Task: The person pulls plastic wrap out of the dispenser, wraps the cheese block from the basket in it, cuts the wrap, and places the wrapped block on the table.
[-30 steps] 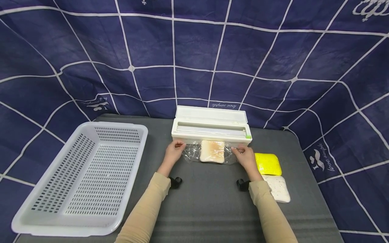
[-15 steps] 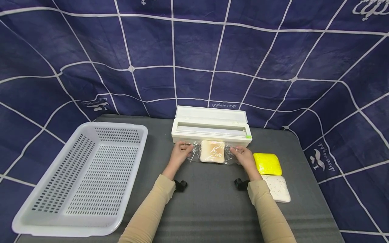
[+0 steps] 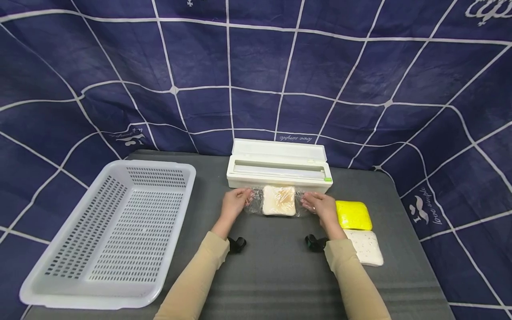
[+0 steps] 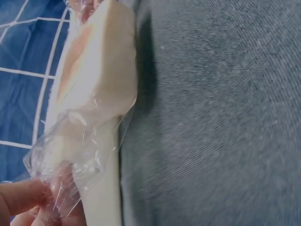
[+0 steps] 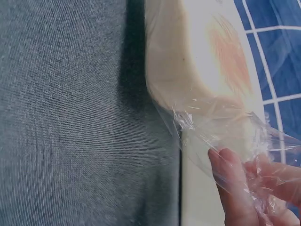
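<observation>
A square, toast-coloured bread slice (image 3: 278,201), possibly a toy, lies wrapped in clear plastic film just in front of the white wrap dispenser (image 3: 276,182). Loose film sticks out on both sides of it. On the left, my left hand (image 3: 234,204) pinches one end of the cling film (image 4: 70,146) between thumb and fingers. My right hand (image 3: 323,206) pinches the opposite film end (image 5: 230,122), its fingertips showing through the plastic in the right wrist view. Both hands stay a little apart from the bread itself.
The dispenser's lid (image 3: 280,150) stands raised at the back. A yellow wrapped slice (image 3: 354,215) and a white speckled slice (image 3: 365,247) lie right of my right hand. A large white perforated basket (image 3: 176,235) fills the left side. Blue gridded cloth (image 3: 256,66) hangs behind.
My left hand has shifted inward, closer to the bread, gathering its film end. My right hand has moved slightly inward too. The bread has stayed nearly in place.
</observation>
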Available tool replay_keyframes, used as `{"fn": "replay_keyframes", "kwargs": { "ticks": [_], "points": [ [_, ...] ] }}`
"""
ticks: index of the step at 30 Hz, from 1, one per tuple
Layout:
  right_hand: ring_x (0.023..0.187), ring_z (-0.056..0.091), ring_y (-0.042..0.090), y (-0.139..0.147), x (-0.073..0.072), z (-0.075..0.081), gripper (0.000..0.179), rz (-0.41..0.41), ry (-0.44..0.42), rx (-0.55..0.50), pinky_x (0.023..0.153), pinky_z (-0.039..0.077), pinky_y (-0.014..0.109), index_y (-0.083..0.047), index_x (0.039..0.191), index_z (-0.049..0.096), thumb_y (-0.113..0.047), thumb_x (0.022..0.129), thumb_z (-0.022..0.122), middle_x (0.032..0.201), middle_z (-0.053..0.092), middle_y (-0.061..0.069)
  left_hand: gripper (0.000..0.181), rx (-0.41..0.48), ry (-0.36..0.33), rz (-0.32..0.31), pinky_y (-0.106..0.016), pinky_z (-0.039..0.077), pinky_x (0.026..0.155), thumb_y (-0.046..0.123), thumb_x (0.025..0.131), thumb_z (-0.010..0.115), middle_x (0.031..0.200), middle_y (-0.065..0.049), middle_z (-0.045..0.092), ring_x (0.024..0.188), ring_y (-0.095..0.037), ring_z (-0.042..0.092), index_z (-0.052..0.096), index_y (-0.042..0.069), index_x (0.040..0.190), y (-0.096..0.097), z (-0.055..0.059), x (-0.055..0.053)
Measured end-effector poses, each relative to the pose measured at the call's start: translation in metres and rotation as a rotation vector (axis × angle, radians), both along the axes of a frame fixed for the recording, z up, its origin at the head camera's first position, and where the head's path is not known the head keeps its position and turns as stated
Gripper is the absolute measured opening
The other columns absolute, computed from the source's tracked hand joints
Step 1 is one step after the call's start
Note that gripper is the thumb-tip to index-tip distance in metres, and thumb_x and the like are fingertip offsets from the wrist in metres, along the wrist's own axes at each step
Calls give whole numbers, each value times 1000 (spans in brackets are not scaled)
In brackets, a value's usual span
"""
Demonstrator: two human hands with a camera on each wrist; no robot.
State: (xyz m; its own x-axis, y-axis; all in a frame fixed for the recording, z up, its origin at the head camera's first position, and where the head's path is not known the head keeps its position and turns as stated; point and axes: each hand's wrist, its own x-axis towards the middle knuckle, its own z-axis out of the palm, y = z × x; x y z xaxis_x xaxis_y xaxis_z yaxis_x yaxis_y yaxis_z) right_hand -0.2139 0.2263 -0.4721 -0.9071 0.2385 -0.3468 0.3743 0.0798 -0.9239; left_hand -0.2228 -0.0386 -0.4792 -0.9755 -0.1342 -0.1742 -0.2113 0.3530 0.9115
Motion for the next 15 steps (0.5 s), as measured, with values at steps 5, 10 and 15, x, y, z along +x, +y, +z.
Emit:
{"fn": "replay_keyframes", "kwargs": {
  "ticks": [5,10,15],
  "points": [
    [66,69,0,2,13,9,36,62,-7,129,66,58,19,11,121,63,-12,95,66,96,76,13,27,-53,-34,-40,-20,47,56,26,98,62,80,-8,74,60,-6,62,75,5,107,-5,12,11],
    [67,70,4,3,30,17,32,134,-40,280,62,55,17,8,117,68,-14,94,66,94,76,15,26,-44,-47,-111,-24,56,60,17,98,61,85,-13,75,61,-6,65,72,-3,111,-10,20,27],
    [70,72,10,0,46,23,28,201,-86,356,62,56,20,6,114,69,-15,95,65,91,76,13,25,-49,-68,-156,-25,58,61,16,98,61,86,-13,76,62,-8,67,72,-4,108,-13,22,45]
  ]
}}
